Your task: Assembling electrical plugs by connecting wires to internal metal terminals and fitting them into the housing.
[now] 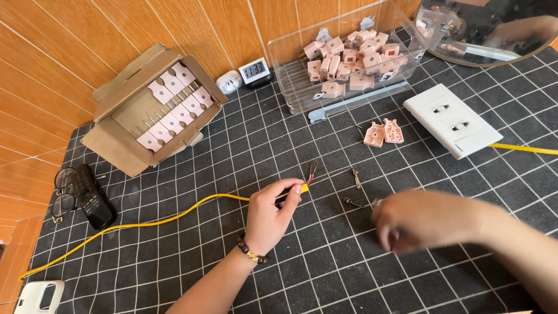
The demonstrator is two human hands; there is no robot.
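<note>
Yellow, bendy plastic cable (174,216) is pinched near its bare wire tips by the left hand (268,216). It looks light and floppy, so hold it close to the end. Right hand (419,220) is blurry; I cannot tell its grip. Small metal pins (353,191) lie between both hands.

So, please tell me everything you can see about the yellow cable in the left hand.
The yellow cable is thin and flexible, with a smooth plastic-looking sheath. It runs in a loose curve across the black grid mat from the left edge up to the left hand, which pinches it near its end. Past the fingertips the sheath is stripped, and short thin wires, one red, stick up and fan apart. The right hand, blurred, does not touch it.
</note>
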